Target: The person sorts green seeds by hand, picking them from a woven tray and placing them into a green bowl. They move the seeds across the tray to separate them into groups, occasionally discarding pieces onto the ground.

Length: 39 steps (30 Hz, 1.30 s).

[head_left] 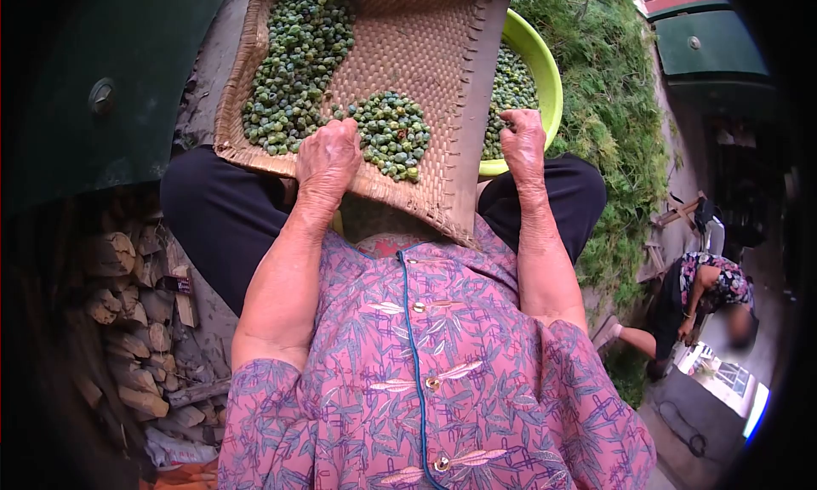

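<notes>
Off beyond my right hand (pixel 523 139), a broad spread of feathery greenery (pixel 614 107) covers the ground. Between my two hands I see the woven tray (pixel 408 48), tan and coarsely plaited, with a flat strip (pixel 474 133) along its right edge. Under and beyond my right hand sits the lime-green basin (pixel 551 86), partly covered by that strip.

The small fruits look round and green, some darker or yellowish. The long heap (pixel 298 73) lies ahead of my left hand (pixel 329 154) and to its left; the smaller pile (pixel 393 134) is just right of that hand, and loose fruits (pixel 513 86) lie in the basin, ahead of my right hand.

My left hand is knuckles up over the tray's near side, fingers curled down and mostly hidden. My right is raised over the basin, fingers bent inward, thumb near the index finger. I can't tell how far either grip is closed or whether it holds a fruit.
</notes>
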### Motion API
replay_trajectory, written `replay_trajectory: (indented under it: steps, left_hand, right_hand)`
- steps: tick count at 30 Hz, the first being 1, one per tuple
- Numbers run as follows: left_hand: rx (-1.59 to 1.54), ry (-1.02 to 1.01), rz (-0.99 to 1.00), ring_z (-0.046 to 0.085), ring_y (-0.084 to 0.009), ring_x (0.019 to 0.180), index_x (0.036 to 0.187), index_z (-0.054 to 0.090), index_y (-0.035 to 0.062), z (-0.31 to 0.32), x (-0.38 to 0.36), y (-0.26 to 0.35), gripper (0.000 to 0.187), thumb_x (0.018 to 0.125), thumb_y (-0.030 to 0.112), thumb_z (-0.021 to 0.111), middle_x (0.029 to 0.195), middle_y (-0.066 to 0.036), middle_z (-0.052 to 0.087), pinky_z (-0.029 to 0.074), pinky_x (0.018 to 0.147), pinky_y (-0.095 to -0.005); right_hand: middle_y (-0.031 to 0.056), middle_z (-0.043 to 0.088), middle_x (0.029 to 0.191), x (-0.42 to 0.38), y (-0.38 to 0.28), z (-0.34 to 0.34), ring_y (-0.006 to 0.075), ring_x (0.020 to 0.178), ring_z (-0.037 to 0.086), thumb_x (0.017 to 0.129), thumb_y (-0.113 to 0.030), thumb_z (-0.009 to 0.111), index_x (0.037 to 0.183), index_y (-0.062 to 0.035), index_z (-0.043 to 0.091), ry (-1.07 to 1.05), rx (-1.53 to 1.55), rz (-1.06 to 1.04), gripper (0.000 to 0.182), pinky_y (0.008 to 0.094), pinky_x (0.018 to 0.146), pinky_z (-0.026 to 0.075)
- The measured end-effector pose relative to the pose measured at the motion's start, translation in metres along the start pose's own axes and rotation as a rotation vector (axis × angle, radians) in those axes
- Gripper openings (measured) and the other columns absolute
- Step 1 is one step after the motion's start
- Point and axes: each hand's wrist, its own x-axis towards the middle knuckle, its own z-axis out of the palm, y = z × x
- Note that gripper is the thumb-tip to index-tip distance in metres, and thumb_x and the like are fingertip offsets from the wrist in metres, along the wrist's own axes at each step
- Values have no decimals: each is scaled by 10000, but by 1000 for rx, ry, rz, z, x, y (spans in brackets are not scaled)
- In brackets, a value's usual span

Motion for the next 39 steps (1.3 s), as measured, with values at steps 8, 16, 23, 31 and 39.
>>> replay_trajectory:
  steps: [8, 16, 23, 31, 39]
  left_hand:
    - [-17, -100, -68, 614, -362, 786, 824, 576, 61, -2, 1, 0, 114, 828, 173, 557, 837, -147, 631, 497, 683, -461]
    - [-11, -106, -76, 615, -356, 793, 824, 576, 63, -2, 0, -1, 116, 822, 179, 575, 841, -144, 633, 498, 686, -455]
    - [-5, -96, -70, 615, -357, 784, 835, 575, 65, 0, 0, -2, 110, 820, 174, 574, 825, -147, 628, 495, 674, -462]
    - [-20, -12, -11, 640, -350, 712, 745, 582, 40, -2, 0, 0, 116, 804, 111, 512, 769, -167, 636, 515, 635, -447]
    - [-10, -96, -67, 617, -359, 781, 838, 584, 66, -2, 1, 0, 117, 817, 182, 582, 833, -149, 634, 500, 685, -461]
  right_hand:
    - [146, 607, 844, -21, -37, 22, 288, 798, 608, 725, -60, 640, 914, -17, 639, -261, 306, 99, 193, 358, 734, 488]
    - [199, 583, 971, -52, -88, 52, 372, 967, 549, 729, -120, 676, 1056, -28, 553, -571, 229, -61, 361, 434, 847, 435]
    - [179, 587, 965, -56, -74, 54, 334, 942, 568, 696, -19, 639, 1071, -32, 550, -546, 327, -60, 385, 385, 835, 456]
    - [111, 604, 919, -17, -29, 15, 240, 800, 609, 698, 37, 606, 973, -15, 634, -129, 251, 50, 281, 312, 724, 495]
    - [93, 624, 907, -22, -38, 18, 173, 810, 623, 804, -37, 622, 977, 0, 643, -140, 317, 50, 178, 266, 722, 492]
